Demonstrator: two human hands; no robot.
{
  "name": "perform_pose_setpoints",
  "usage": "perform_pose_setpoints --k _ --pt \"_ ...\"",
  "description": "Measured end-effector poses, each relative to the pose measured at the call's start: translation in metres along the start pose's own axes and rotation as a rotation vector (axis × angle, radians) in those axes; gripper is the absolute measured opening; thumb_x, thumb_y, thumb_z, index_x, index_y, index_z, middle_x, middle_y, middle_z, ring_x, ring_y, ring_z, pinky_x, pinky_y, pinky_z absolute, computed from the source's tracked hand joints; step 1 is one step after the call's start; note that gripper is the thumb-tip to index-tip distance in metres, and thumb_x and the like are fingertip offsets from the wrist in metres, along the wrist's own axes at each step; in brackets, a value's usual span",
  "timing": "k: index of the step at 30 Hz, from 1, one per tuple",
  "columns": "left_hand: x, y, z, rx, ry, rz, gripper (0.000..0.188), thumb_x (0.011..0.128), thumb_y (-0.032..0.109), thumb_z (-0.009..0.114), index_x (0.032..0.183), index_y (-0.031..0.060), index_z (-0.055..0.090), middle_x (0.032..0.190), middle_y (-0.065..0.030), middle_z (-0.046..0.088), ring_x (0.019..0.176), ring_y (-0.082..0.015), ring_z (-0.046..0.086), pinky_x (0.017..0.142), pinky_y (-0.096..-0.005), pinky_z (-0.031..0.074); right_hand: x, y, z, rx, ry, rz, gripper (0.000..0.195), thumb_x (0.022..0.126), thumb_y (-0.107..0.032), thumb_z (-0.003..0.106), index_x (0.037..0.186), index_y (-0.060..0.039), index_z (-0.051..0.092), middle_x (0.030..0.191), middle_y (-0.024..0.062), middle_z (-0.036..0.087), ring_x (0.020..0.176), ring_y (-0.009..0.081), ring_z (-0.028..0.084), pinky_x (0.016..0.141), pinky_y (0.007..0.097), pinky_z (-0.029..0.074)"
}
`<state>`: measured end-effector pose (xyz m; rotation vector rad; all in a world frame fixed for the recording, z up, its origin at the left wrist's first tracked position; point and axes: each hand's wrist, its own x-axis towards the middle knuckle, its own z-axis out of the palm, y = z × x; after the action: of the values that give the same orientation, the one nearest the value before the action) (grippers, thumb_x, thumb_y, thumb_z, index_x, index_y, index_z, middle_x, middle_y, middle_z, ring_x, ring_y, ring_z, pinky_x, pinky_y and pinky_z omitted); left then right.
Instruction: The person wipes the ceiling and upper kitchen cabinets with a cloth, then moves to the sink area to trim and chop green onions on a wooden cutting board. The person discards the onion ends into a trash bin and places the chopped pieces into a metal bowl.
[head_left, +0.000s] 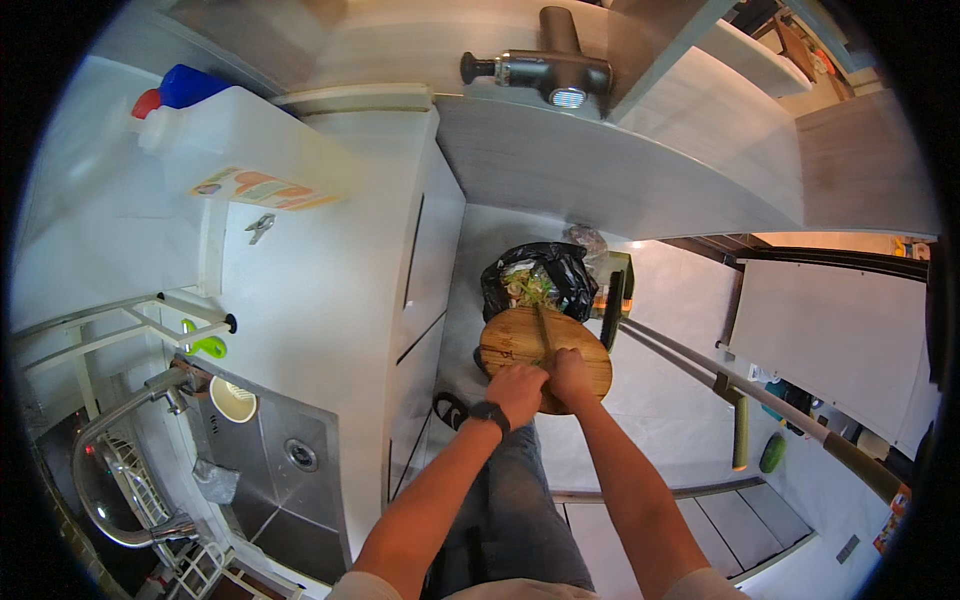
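Observation:
A round wooden cutting board (502, 341) is held out over the floor, its far edge at a black trash bag (574, 281) filled with food scraps and green vegetable trimmings (529, 285). My right hand (568, 375) is closed on the handle of a knife (544, 330), whose blade lies along the board and points to the bag. My left hand (517, 394), below a dark wristband, rests at the board's left near part; its fingers are curled, and the grip underneath is hidden.
A broom (613, 307) and dustpan (622, 266) stand right of the bag, their long handles slanting right. White counter (315, 300) with steel sink (300, 495) and large plastic jug (255, 142) is at left. A massage gun (555, 71) lies on the shelf above. A cucumber (772, 452) is at right.

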<state>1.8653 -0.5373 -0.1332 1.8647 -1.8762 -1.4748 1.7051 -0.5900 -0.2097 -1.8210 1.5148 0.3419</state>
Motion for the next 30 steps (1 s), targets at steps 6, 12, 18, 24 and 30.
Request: perform_pose_setpoints --k 6,12,18,24,30 --pt "0.049 -0.044 0.033 0.226 0.052 -0.023 0.033 0.09 0.016 0.059 0.121 0.004 0.065 0.152 -0.0177 0.045 0.14 -0.0357 0.042 0.109 -0.0495 0.042 -0.01 0.002 -0.005 0.083 0.053 -0.015 0.024 0.086 -0.016 0.065 0.094 0.0064 0.064 0.101 0.0317 0.063 0.092 0.0473 0.065 0.082 0.0537 0.055" --pt "0.05 -0.016 0.006 0.301 0.065 -0.038 0.04 0.091 0.014 0.057 0.13 0.0083 0.061 0.152 -0.0157 0.046 0.14 -0.0347 0.043 0.11 -0.0484 0.042 -0.022 0.007 -0.015 0.147 0.116 0.002 0.025 0.086 -0.017 0.064 0.092 0.007 0.066 0.1 0.0326 0.063 0.091 0.0475 0.064 0.083 0.054 0.054" --pt "0.037 -0.014 0.017 0.273 0.109 0.008 0.038 0.089 0.011 0.056 0.126 0.0062 0.064 0.134 -0.015 0.059 0.127 -0.0338 0.053 0.101 -0.0481 0.047 -0.032 0.004 -0.023 0.113 0.068 0.087 0.026 0.085 -0.018 0.066 0.091 0.0069 0.066 0.102 0.0323 0.063 0.091 0.0486 0.064 0.084 0.0535 0.053" --pt "0.001 0.005 -0.007 0.159 0.265 0.052 0.036 0.09 0.009 0.055 0.124 0.0042 0.065 0.137 -0.0154 0.058 0.124 -0.0363 0.054 0.102 -0.0475 0.047 -0.056 0.008 -0.036 0.077 0.051 -0.001 0.028 0.085 -0.024 0.067 0.085 0.0044 0.066 0.09 0.0292 0.064 0.084 0.0469 0.064 0.076 0.0549 0.05" --pt "-0.148 0.061 -0.045 -0.278 0.401 0.037 0.031 0.091 0.007 0.056 0.121 0.0055 0.065 0.129 -0.0163 0.062 0.112 -0.0389 0.06 0.092 -0.0474 0.051 -0.122 0.001 -0.071 0.098 0.201 -0.07 0.029 0.087 -0.025 0.068 0.097 0.0023 0.066 0.093 0.0252 0.064 0.087 0.0439 0.063 0.075 0.0502 0.05"
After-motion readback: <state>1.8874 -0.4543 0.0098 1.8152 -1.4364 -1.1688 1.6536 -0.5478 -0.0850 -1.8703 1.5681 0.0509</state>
